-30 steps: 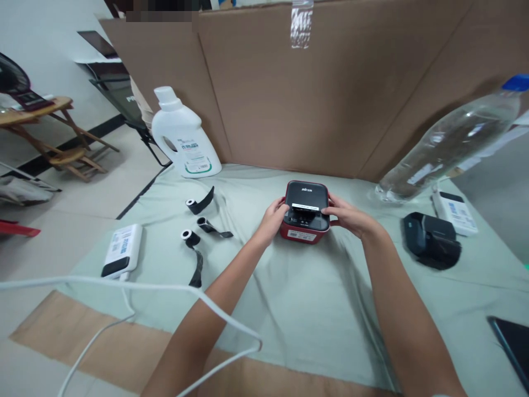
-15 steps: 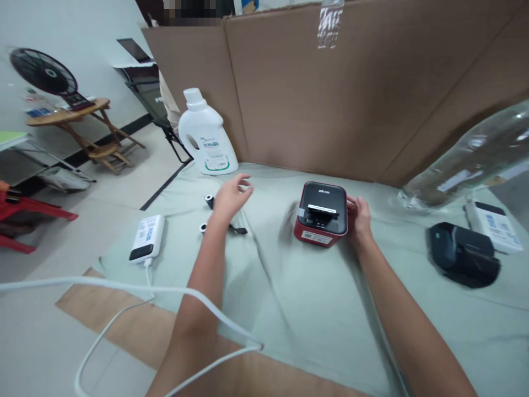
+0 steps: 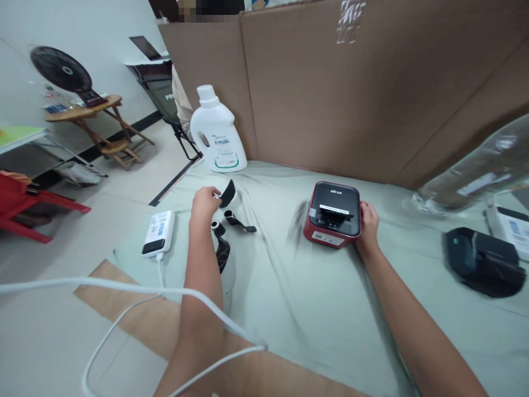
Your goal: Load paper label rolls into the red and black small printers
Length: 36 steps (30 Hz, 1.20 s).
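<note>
A small black-topped printer [image 3: 338, 196] with red sides stands on the pale green cloth. My right hand [image 3: 368, 226] grips its right side; the fingertips are partly hidden. A narrow white strip shows at the slot in its top. On the left, my left hand [image 3: 204, 204] is closed on the end of a curled black strip [image 3: 228, 194], white on its inner side. Just below that hand lie a black strip roll [image 3: 237, 220] with a loose tail and a longer patterned black strip roll [image 3: 222, 251], partly hidden by my forearm.
A white jug [image 3: 221, 138] stands before the cardboard wall [image 3: 322, 94]. A white power bank [image 3: 159, 234] with a white cable [image 3: 198, 295] lies left. On the right are a black device [image 3: 481, 262], another white power bank [image 3: 512, 229] and a clear plastic-wrapped object [image 3: 475, 171].
My left hand has moved left and pinched a black strip, lifting its end. My right hand stays at the printer. The view has shifted slightly left.
</note>
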Motion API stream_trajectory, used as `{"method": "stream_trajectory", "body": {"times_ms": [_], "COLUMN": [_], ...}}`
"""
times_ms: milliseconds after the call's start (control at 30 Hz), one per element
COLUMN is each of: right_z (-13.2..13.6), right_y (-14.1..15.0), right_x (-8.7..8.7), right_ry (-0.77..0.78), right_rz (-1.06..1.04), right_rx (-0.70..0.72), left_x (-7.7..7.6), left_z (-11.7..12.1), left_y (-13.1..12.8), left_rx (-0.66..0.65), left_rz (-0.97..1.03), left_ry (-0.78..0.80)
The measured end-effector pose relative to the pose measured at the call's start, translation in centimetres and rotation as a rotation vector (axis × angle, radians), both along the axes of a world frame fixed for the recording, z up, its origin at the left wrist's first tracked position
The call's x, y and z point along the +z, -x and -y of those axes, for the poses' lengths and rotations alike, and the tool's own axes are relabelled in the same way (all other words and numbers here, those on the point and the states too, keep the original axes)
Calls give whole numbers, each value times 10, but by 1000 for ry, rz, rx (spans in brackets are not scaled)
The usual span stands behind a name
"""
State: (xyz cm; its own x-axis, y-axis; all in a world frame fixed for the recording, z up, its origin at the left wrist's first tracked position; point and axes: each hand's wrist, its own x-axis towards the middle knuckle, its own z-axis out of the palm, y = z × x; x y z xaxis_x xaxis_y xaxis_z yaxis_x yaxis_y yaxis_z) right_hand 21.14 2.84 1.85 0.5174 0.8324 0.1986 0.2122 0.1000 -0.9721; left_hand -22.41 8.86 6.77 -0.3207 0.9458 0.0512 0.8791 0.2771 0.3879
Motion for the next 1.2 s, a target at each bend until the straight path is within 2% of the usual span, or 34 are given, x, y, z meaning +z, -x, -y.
{"method": "stream_trajectory", "body": {"times_ms": [167,300,467,567,667,733,767,867,900,967,1033,1100,1200], "right_z": [0,-1,-3,4,23,39,48,68,72,76,75,72,67], "right_y": [-1,-4,-5,-5,-6,-9,-11,-15,-15,-13,-7,2,20], "right_x": [-1,-6,-11,-13,-13,-14,-14,-13,-13,-11,-10,-7,1], "right_ry": [21,0,-5,14,18,29,40,86,101,124,120,101,64], "right_rz": [10,-11,-13,-29,1,54,83,162,182,221,271,333,386], "right_rx": [24,32,60,58,132,233,296,476,504,489,426,394,383], "left_x": [11,15,10,21,43,53,54,39,30,12,-1,-7,-2], "left_z": [10,16,20,21,22,24,26,36,41,50,58,62,64], "left_y": [24,44,49,42,6,-40,-69,-157,-182,-216,-231,-232,-219], "left_rx": [89,188,231,220,148,-16,-144,-588,-683,-698,-642,-590,-556], "left_rz": [41,43,83,71,105,261,371,718,810,887,888,875,885], "left_ry": [-36,45,168,107,-127,-247,-262,-107,-55,-35,-33,-36,-63]}}
